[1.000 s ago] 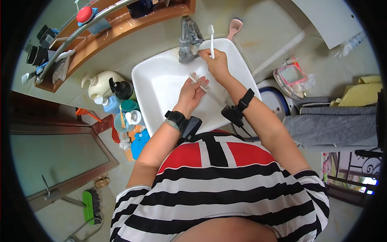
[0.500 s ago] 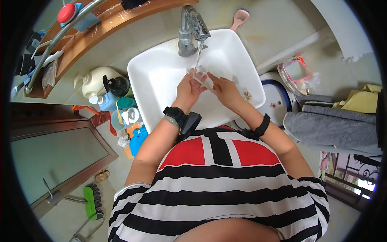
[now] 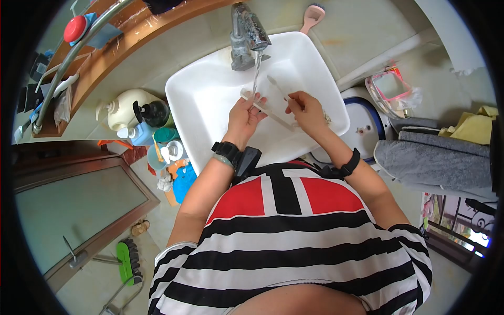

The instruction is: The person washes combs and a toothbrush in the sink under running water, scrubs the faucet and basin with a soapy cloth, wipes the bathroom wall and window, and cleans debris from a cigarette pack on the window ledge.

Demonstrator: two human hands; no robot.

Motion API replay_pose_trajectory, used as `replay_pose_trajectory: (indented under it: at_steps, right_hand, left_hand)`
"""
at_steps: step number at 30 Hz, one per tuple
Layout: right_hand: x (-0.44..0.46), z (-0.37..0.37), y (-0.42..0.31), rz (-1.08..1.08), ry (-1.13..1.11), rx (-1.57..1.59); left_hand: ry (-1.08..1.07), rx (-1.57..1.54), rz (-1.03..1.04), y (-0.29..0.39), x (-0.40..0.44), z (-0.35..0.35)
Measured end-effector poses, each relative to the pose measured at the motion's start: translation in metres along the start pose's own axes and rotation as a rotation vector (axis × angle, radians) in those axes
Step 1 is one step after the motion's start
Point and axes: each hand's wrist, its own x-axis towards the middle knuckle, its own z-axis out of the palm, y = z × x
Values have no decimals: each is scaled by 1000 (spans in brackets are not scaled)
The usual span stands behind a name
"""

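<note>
Over the white sink [image 3: 197, 115], my left hand [image 3: 243, 119] is closed on a long, narrow, translucent strip-like piece [image 3: 275, 117], which slants down to the right; its exact kind is unclear. Water from the faucet [image 3: 256, 34] falls onto the piece's upper end and my left fingers. My right hand [image 3: 308, 111] pinches a slim, pale toothbrush [image 3: 278, 86], its small head pointing up and left toward the stream. The two held things are apart. Small debris lies in the basin beside my right wrist, partly hidden by it.
Pump bottles [image 3: 128, 110] and a blue bottle [image 3: 139, 134] stand left of the sink. A pink brush [image 3: 313, 18] lies behind it. On the right are a pink-rimmed basket [image 3: 388, 92] and grey towels [image 3: 436, 157]. A wooden shelf [image 3: 115, 52] curves along the upper left.
My right hand has moved right and slightly down, away from the translucent piece, and the toothbrush now shows clearly. My left hand stays under the water with the piece.
</note>
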Motion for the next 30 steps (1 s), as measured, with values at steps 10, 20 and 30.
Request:
replay_pose_trajectory:
  at_steps: [10, 20, 30]
  right_hand:
    - [-26, -11, 3, -18, -193, -30]
    - [-9, 10, -19, -30, -331, 55]
    - [11, 41, -13, -287, -200, -108]
  left_hand:
    - [200, 91, 113, -6, -15, 12]
    - [-37, 236, 186, -3, -19, 5]
    - [-126, 55, 211, 9, -34, 10]
